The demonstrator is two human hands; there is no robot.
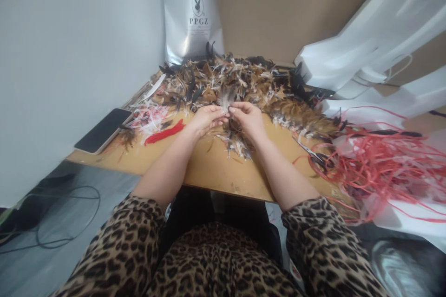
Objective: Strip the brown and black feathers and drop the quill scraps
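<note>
Feather (pixel 227 97), pale and fluffy with a grey tuft, stands up between the two hands at the middle of the desk (pixel 216 171), just in front of the big feather pile (pixel 237 79). The left hand (pixel 206 119) is curled, its fingertips pinched on the feather's base from the left. The right hand (pixel 248 118) is curled likewise, thumb and fingers closed on the same base from the right, so the two hands touch at the fingertips. Both forearms are bare and reach forward from leopard-print sleeves (pixel 132 246), wrists resting low over the desk and converging toward the middle. A red feather (pixel 164 132) lies on the desk just left of the left hand, and a dark phone (pixel 103 130) lies farther left at the desk's edge. Scissors (pixel 313 153) lie to the right, near a tangle of red strips (pixel 376 162).
</note>
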